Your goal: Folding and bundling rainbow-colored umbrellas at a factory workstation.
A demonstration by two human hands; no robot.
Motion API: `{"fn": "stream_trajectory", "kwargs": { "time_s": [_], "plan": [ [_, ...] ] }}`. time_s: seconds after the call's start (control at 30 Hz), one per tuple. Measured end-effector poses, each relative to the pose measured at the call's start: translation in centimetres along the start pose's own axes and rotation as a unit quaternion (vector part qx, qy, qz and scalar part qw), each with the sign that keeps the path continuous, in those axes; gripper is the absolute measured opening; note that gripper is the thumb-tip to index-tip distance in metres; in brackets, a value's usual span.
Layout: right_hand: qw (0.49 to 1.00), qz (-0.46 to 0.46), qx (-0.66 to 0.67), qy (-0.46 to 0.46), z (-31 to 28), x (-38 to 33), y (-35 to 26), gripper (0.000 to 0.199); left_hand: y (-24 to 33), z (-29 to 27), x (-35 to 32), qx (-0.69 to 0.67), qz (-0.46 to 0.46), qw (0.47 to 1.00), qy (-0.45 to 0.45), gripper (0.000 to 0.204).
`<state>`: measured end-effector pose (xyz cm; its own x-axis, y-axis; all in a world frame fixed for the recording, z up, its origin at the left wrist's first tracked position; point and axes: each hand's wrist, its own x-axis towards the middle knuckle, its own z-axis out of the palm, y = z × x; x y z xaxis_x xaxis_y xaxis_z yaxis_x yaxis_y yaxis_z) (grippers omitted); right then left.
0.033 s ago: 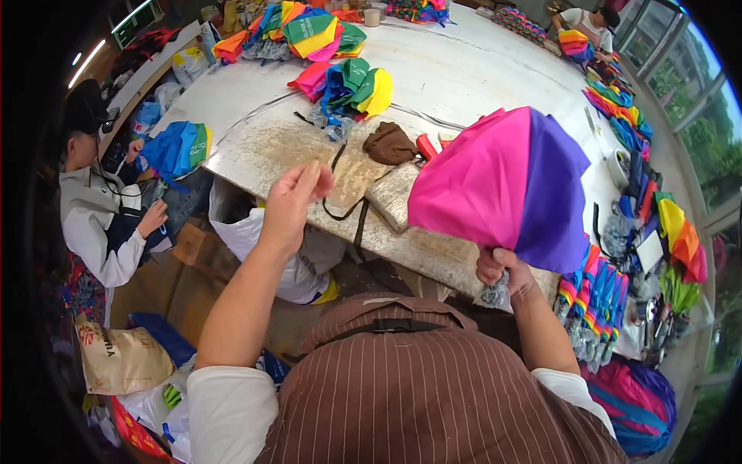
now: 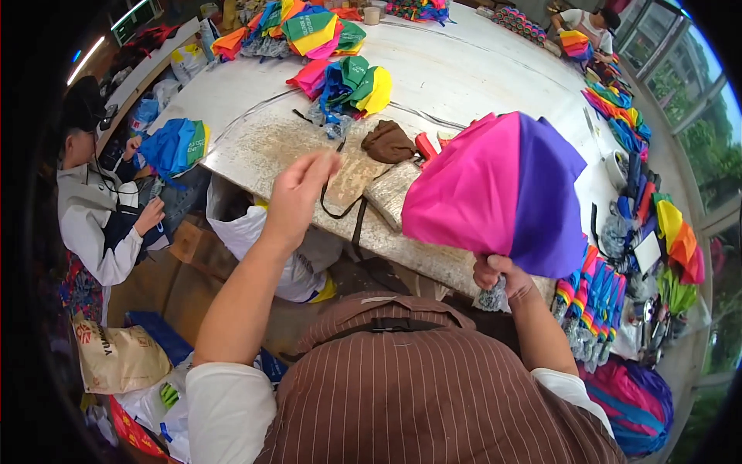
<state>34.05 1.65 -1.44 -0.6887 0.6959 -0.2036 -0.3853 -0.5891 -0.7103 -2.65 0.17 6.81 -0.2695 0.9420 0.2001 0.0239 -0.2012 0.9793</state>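
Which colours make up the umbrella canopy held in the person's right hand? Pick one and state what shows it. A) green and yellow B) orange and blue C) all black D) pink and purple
D: the right hand grips the base of an open umbrella canopy whose panels are pink on the left and purple on the right.

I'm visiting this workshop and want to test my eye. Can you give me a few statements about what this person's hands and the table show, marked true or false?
1. The right hand grips a pink and purple umbrella canopy from below. True.
2. The left hand holds a pair of scissors. False: it is raised over the table edge, open and holding nothing.
3. A brown pouch lies on the worn table. True.
4. The table's far end has nothing on it. False: bright multicoloured canopies are piled there.
5. A person in a white jacket sits at the left. True.
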Motion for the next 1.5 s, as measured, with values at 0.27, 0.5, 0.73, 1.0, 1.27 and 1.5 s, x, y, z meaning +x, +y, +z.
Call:
{"fn": "stream_trajectory", "kwargs": {
  "time_s": [0.27, 0.5, 0.73, 1.0, 1.27, 1.5],
  "plan": [
    [0.564, -0.305, -0.716, 0.276, 8.0, -0.5, -2.3, 0.059, 0.8, 4.5, -2.2, 0.404, 0.202, 0.834, -0.319, 0.033],
    [0.923, -0.120, -0.302, 0.206, -4.4, -2.3, 1.9, 0.049, 0.0, 6.4, -0.2, 0.412, 0.400, 0.812, -0.107, 0.051],
    [0.665, -0.093, -0.698, 0.251, -6.8, -2.1, 0.8, 0.053, 2.5, 2.9, 0.5, 0.126, -0.019, 0.943, -0.307, 0.047],
    [0.812, -0.216, -0.519, 0.155, -10.9, -1.3, 3.4, 0.047, 5.1, 7.4, -2.6, 0.219, 0.164, 0.807, -0.523, 0.071],
    [0.986, -0.128, -0.083, 0.074, 0.9, 1.5, 1.4, 0.048, 2.0, 7.5, -0.6, 0.371, 0.118, 0.788, -0.478, 0.072],
    [0.658, -0.165, -0.721, 0.144, -4.5, -0.3, 0.9, 0.047, 5.9, 3.5, 1.6, -0.144, -0.042, 0.883, -0.444, 0.094]
  ]
}}
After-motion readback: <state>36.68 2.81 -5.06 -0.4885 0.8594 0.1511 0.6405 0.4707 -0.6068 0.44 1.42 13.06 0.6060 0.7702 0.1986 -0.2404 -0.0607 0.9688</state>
